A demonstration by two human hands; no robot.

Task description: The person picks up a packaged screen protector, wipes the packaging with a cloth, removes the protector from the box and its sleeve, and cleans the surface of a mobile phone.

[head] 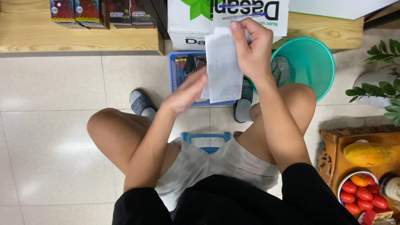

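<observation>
Seated on a low blue stool (pixel 206 137) above a tiled floor (pixel 54 137), with a white paper sheet (pixel 223 66) held up at centre, toward 12 o'clock from the lap. Right hand (pixel 250 48) pinching the sheet's top edge, grip narrow, closed on the paper between thumb and fingers. Left hand (pixel 187 91) lying flat and open against the sheet's lower left edge at about 8 o'clock of it, grip wide, clasping nothing. Best done, by judgement, with the top pinch kept firm and the flat palm run evenly along the paper so no crease forms. Blue basket (pixel 177 71) behind the sheet mostly covered, its contents dark and hard to make out. Teal bucket (pixel 312 62) at 2 o'clock half hidden by the right forearm. White carton (pixel 187 25) at 12 o'clock cut off by the frame. Bowl of red tomatoes (pixel 362 193) at 4 o'clock, with a cropped yellow fruit (pixel 368 153) above it
</observation>
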